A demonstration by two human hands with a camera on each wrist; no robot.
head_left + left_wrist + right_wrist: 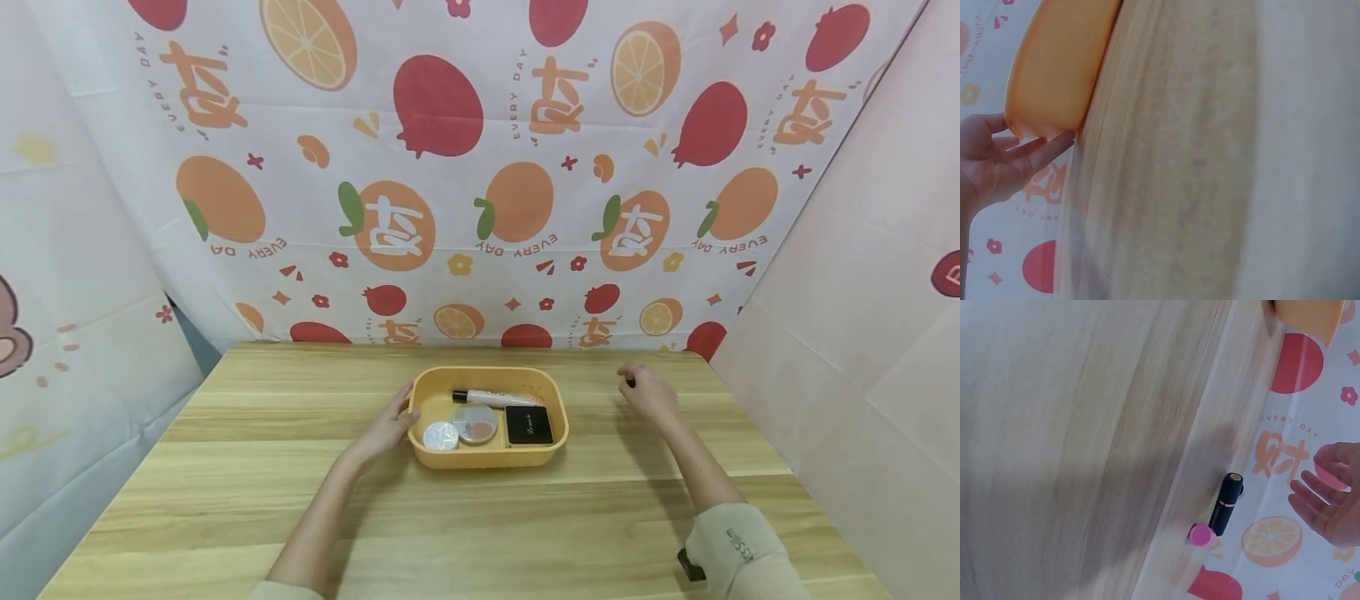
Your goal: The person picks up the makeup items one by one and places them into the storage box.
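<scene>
A yellow-orange plastic basket (487, 457) stands on the table, and my left hand (387, 427) holds its left end, thumb at the rim and fingers along the outer wall. In the left wrist view the fingers (1047, 153) lie against the basket (1060, 69). To the right of the basket, my right hand (651, 396) hovers with loosely bent fingers. The right wrist view shows this hand (1332, 497) holding nothing, apart from a black lipstick-like tube (1226, 503) and a small pink round item (1201, 535). A dark bit (630, 382) shows by its fingers in the head view.
Inside the basket lie a white squeeze tube (498, 398) with a black cap, a black square compact (528, 425), a clear round case (476, 423) and a white round case (441, 436). A fruit-printed cloth (465, 292) hangs behind the wooden table (487, 533).
</scene>
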